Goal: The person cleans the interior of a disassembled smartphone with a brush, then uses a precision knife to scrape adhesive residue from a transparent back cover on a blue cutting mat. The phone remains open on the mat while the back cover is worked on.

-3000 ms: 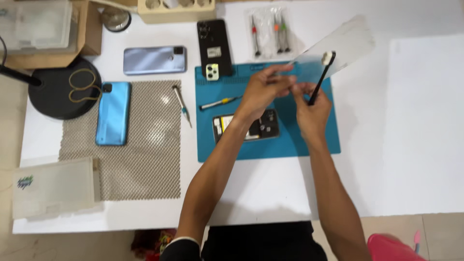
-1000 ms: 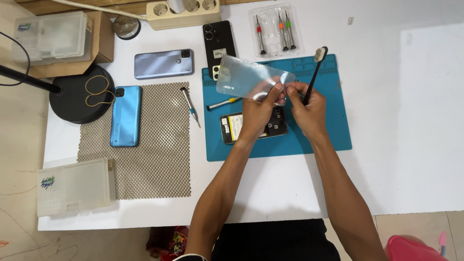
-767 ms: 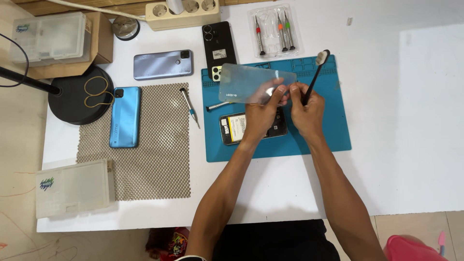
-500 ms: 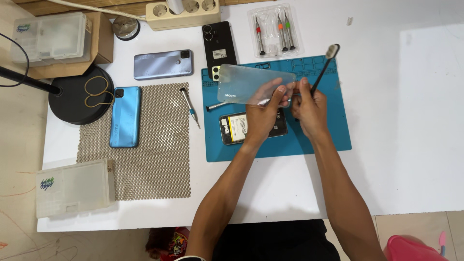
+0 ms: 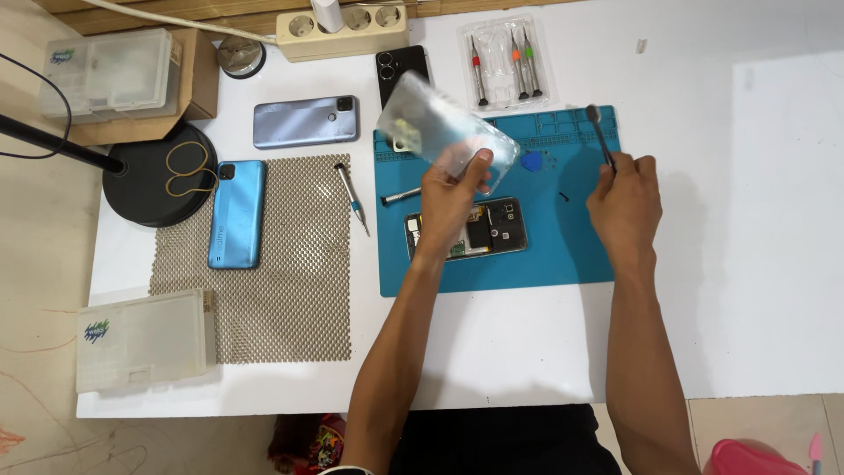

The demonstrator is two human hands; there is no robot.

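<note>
Hands now apart: left hand [image 5: 450, 195] with glossy translucent back cover [image 5: 447, 132], right hand [image 5: 624, 195] with thin spudger [image 5: 600, 134].

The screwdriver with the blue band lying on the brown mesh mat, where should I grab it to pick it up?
Probably by the thicker handle half, around the blue band, of the screwdriver. It lies flat across the edge of the mesh mat, tip pointing down-right. Come from straight above, fingers pinching its two long sides; nothing crowds it there, and the thin metal tip is harder to hold.

On the white table [image 5: 774, 264] the teal rubber work mat [image 5: 571, 255] lies right of the beige mesh anti-slip mat [image 5: 290, 281] — an opened black phone [image 5: 479, 230] rests on the former, a light-blue smartphone [image 5: 237, 213] on the latter.
</note>
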